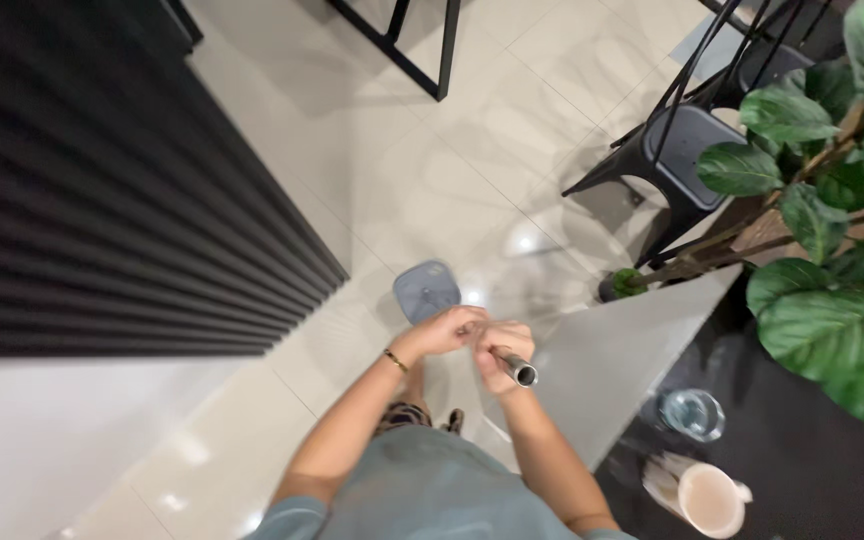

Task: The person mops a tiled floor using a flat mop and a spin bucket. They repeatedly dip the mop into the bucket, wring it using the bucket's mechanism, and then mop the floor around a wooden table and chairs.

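A glossy floor of large cream tiles (432,170) fills the view from above, seen from a person's head as they stand looking down. At its centre the person holds a mop upright: a silver metal tubular handle (518,370), its open top end pointing at the camera, running down to a flat grey mop head (427,289) that lies on the tiles just ahead of their feet. The right hand (503,352) is clenched around the handle near its top. The left hand (447,331), with a thin gold bracelet (395,360) at the wrist, is closed beside it and touches it; whether its grip is on the handle itself cannot be told.

As for progress, the tiles shine all over, but wet and dry patches cannot be told apart, so how much is mopped is unclear; the mop head is down, suggesting work is under way.

To the left stands a dark ribbed wall panel (102,200). To the right, a black tabletop (812,470) carries a clear drinking glass (691,413) and a cream mug (712,499). Beyond are a large-leaved green plant (832,200) and a black metal chair (687,150).
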